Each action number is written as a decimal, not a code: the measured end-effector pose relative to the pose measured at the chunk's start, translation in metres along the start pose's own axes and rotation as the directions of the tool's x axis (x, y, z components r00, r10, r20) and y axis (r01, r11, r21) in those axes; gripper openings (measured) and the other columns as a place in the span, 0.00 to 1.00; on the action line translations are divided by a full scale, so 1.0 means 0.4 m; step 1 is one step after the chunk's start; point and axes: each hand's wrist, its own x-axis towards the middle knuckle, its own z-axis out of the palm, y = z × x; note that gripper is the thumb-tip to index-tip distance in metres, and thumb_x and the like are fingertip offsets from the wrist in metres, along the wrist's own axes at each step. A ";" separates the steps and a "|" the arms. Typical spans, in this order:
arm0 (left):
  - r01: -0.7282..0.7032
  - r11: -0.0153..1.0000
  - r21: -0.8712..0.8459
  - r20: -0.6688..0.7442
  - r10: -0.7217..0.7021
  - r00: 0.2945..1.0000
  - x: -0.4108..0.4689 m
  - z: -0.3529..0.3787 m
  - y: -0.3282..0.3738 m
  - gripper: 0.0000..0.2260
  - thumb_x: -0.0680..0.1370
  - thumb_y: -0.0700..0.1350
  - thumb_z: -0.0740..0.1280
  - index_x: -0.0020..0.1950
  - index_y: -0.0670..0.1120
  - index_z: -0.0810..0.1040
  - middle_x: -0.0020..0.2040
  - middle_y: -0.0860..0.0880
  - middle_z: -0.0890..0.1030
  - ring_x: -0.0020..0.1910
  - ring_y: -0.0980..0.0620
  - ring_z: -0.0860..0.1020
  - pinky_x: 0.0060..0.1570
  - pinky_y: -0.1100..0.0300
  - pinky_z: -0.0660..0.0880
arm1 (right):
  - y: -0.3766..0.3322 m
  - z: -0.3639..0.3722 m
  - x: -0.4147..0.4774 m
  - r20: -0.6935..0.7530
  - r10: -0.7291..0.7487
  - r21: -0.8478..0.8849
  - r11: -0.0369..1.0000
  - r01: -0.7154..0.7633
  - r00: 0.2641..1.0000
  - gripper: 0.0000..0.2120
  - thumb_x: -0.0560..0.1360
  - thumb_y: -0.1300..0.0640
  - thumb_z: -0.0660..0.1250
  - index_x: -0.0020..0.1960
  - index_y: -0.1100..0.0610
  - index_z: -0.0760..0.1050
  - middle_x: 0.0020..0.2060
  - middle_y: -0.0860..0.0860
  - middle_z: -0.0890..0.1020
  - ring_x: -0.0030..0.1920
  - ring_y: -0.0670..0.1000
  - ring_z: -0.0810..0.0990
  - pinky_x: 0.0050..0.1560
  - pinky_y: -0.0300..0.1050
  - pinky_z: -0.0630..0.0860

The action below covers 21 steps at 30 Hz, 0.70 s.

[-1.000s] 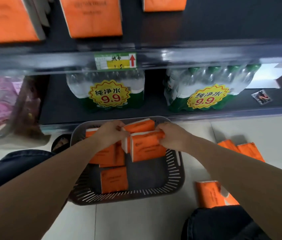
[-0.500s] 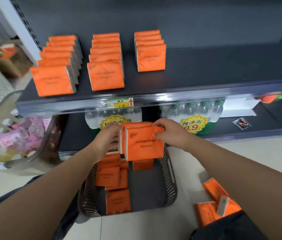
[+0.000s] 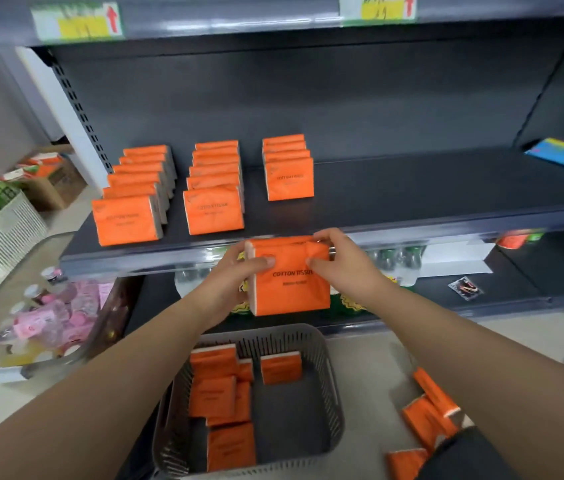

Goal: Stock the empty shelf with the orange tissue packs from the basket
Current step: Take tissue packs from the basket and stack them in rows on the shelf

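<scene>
We are holding the cotton tissue packs [image 3: 291,277] upright against the shelf lip [image 3: 429,228], above the basket [image 3: 334,393]; our left hand [image 3: 235,275] and right hand [image 3: 339,261] are pinching the sides, fingers curled round them; we are judging that the bundle may clip the lip, letting rear packs slip; the pack count behind the front face is hidden.

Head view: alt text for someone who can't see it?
Left hand and right hand grip orange tissue packs before the dark metal shelf, where three rows of packs stand. A grey slatted basket below holds more.
</scene>
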 end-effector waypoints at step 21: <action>-0.134 0.980 -0.148 -0.045 0.129 0.991 0.178 0.054 0.164 0.35 0.66 0.46 0.77 0.70 0.43 0.67 0.63 0.41 0.78 0.59 0.43 0.80 0.59 0.42 0.76 | -0.035 -0.095 0.177 0.014 0.133 0.508 0.853 -0.122 0.991 0.17 0.76 0.51 0.66 0.63 0.54 0.72 0.56 0.51 0.80 0.52 0.50 0.81 0.44 0.43 0.77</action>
